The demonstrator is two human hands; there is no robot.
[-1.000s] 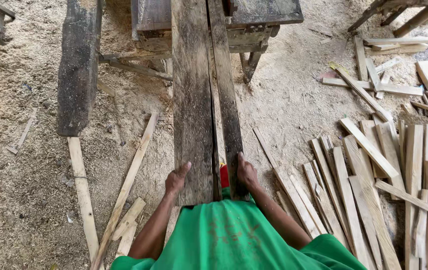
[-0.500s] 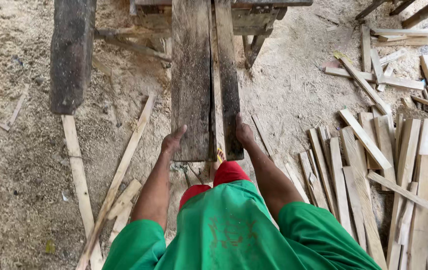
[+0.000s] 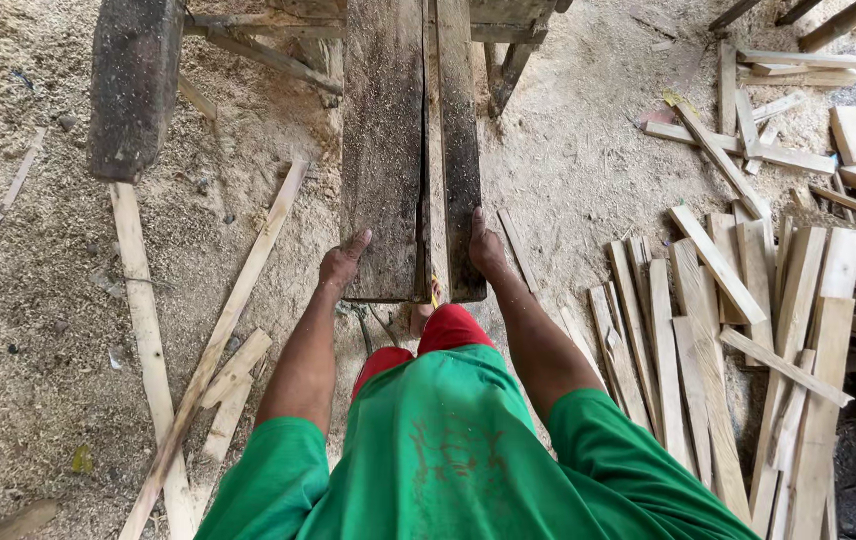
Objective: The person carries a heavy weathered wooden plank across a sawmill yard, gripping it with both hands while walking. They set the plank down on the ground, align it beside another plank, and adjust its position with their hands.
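Note:
A long dark weathered plank (image 3: 383,150) runs away from me, split lengthwise by a saw cut into a wide left piece and a narrower right piece (image 3: 460,150), with a pale thin strip between them. My left hand (image 3: 342,264) grips the near left corner of the wide piece. Against the right edge of the narrow piece, near its end, presses my right hand (image 3: 486,250). The plank's far end rests on a wooden bench (image 3: 508,30) at the top. My green shirt and red shorts fill the bottom.
Sawdust covers the ground. A dark thick timber block (image 3: 133,85) lies at the upper left. Thin pale slats (image 3: 213,345) lie on the left. A heap of cut wooden strips (image 3: 748,340) spreads over the right side.
The plank and both hands have moved forward, away from my body, toward the bench. My arms are more stretched out than before.

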